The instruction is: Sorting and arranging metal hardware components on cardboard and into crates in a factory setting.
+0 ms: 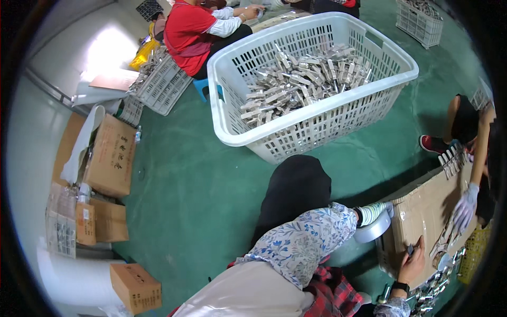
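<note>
My left hand (372, 213), in a green-and-white striped glove, is closed on a wide roll of pale tape (374, 231) beside the cardboard-topped work surface (418, 214). Its fingertips are partly hidden at the cardboard's edge. My bare right hand (415, 262), with a black watch at the wrist, rests over the near part of the cardboard. Between its thumb and fingers it pinches a small dark piece (410, 250), too small to name. Flat metal parts (444, 240) lie on the cardboard, just beyond my right hand.
Ahead stands a large white plastic basket (317, 117) heaped with metal pieces (306, 79). A co-worker's gloved hand (465, 208) reaches onto the cardboard from the right. Shiny metal parts (434, 290) lie near a yellow basket (475, 253). Cardboard boxes (111, 156) line the left wall.
</note>
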### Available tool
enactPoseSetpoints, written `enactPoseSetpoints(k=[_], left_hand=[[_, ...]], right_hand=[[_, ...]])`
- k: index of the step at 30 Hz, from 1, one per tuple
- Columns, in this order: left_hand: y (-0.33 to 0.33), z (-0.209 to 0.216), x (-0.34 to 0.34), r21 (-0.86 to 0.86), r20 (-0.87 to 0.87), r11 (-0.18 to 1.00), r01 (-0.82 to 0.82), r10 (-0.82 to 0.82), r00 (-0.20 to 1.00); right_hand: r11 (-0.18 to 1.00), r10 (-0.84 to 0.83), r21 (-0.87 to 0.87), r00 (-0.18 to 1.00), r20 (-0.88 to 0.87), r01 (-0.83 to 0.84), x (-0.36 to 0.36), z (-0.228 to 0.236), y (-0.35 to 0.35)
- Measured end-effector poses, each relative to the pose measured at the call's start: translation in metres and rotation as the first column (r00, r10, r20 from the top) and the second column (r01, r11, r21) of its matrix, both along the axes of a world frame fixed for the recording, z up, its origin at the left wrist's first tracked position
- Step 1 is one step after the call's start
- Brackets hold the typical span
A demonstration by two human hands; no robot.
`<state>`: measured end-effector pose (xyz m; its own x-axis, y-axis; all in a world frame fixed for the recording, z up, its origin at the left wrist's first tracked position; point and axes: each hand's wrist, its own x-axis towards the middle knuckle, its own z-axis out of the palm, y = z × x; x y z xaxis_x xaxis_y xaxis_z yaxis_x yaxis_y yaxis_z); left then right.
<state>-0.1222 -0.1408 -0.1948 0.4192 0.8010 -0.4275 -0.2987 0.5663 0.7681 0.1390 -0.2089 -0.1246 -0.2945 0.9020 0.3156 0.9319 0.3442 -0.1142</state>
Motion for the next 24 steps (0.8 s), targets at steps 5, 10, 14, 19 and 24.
enactPoseSetpoints(k=[5,10,14,19,24], left_hand=[[0.005,-0.009,0.001,0.055,0.031,0.998,-0.007,0.005,1.000],[0.005,-0.018,0.000,0.152,-0.053,0.988,-0.004,0.012,0.999],[-0.002,-0.021,0.008,0.132,-0.098,0.989,0.059,-0.046,0.994],[0.005,0.009,-0.005,-0.429,0.064,0.895,-0.124,0.167,0.984],[0.011,0.007,0.004,-0.407,0.066,0.912,-0.055,0.090,0.994]], right_hand=[[0.995,0.059,0.079,0.998,-0.036,-0.056,0.000,-0.003,0.004],[1.000,0.009,0.009,0.999,-0.053,-0.008,-0.005,0.006,0.002],[0.998,-0.053,-0.030,0.999,0.010,0.053,0.005,0.015,-0.008],[1.000,0.028,-0.003,0.999,0.030,-0.028,-0.015,0.014,0.005],[0.998,0.042,0.056,0.999,0.003,-0.042,-0.005,0.023,0.001]])
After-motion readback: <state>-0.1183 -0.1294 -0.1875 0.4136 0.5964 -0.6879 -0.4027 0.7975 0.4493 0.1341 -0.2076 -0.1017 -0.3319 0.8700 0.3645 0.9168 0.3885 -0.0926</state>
